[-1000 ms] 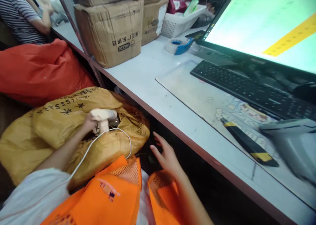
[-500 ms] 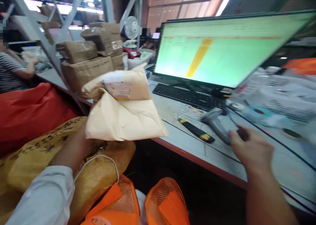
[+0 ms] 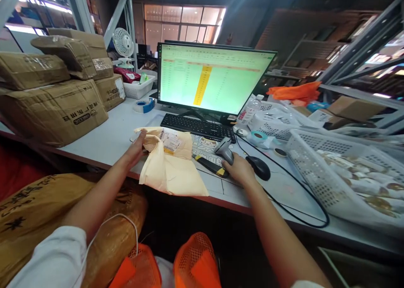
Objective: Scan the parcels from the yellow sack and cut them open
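Observation:
My left hand [image 3: 135, 148] grips the edge of a folded cream padded mailer [image 3: 168, 166] over the desk's front edge. A printed shipping label with a barcode [image 3: 171, 141] faces up on the mailer. My right hand [image 3: 238, 171] is closed around the handle of a grey handheld barcode scanner [image 3: 224, 150], whose head tilts up and points away from the label. Just left of that hand lies a black-and-yellow box cutter [image 3: 210, 166], and a black computer mouse [image 3: 259, 168] sits to its right.
A keyboard [image 3: 197, 126] and monitor [image 3: 210, 77] stand ahead. Stacked cardboard parcels [image 3: 53, 111] fill the desk's left side. A white mesh basket of packets [image 3: 318, 174] sits at right. A yellow woven sack [image 3: 41, 208] lies below the desk at left.
The mailer has come from the yellow sack up to the desk, and my left hand holds it lower than before. My right hand has moved from beside the scanner to around its handle.

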Demonstrator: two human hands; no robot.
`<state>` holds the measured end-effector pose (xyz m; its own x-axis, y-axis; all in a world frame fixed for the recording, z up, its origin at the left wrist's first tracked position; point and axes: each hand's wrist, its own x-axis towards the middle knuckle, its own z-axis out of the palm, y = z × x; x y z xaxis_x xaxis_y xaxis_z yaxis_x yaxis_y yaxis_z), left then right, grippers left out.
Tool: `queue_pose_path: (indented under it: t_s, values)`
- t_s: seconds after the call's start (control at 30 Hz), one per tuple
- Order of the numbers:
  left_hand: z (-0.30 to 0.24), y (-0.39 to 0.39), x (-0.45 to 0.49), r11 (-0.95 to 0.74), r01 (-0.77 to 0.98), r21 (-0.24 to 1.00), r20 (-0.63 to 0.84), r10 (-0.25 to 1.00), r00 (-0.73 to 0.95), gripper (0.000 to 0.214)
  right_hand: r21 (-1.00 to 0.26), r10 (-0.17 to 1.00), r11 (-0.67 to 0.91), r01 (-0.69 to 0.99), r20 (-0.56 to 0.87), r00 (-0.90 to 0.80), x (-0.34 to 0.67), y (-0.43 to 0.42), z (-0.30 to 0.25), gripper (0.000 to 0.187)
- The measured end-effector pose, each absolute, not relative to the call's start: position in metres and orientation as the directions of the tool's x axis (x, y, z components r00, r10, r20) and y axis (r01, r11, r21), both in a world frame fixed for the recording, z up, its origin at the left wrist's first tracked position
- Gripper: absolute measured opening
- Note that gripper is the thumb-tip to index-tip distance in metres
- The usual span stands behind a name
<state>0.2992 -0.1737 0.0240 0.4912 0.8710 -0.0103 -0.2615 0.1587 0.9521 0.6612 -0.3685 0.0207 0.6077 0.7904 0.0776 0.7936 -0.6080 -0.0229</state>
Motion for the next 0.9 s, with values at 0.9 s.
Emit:
queue_pose_path:
  t_s: [0.9]
  values:
    - [0.039, -0.179, 0.259, -0.704, 0.412, 0.579, 0.526, 0.708, 0.471, 0.051, -0.355, 0.988, 0.11, 0.928, -0.066, -0.142, 0.554, -0.35, 0.189, 0.03]
